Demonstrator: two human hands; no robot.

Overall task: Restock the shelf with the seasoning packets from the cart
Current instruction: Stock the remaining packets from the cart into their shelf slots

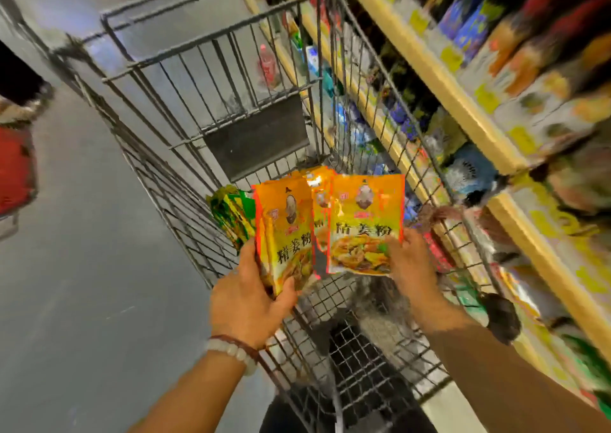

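**Both hands hold orange packets over the cart**

The left hand [246,295] grips a stack of orange seasoning packets [286,230] at its lower edge, thumb on the front and fingers curled round the back. A white bead bracelet [231,353] and a thin dark cord sit on that wrist. The right hand [411,269] pinches the lower right corner of a single orange packet [365,224], which stands upright with its printed face toward the camera. The two lots sit side by side, just above the wire cart [185,141], with more orange packets showing between and behind them. A bundle of green packets [233,216] lies in the cart just left of the stack, against the wire side. The shelf [439,78] runs along the right of the cart, its yellow edges lined with blurred goods. The grey floor [82,267] lies to the left.
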